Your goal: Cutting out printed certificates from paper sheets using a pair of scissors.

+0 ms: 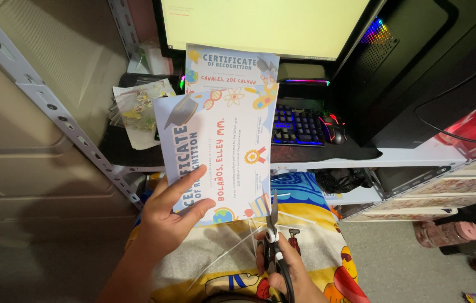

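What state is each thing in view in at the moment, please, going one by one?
Left hand: grip closed on the sheet's left edge.
Right hand: grip closed around the scissors' handles.
Printed sheet: held up, partly cut, with thin strips hanging from its lower edge.
Scissors: blades pointing up at the sheet's lower edge; open or shut unclear.
Monitor: on, bright.
Keyboard: backlit.
Mouse: lit red.

A lit monitor (263,25) and glowing keyboard (300,126) sit on a white desk (417,154) beside a metal shelf-post (53,106).
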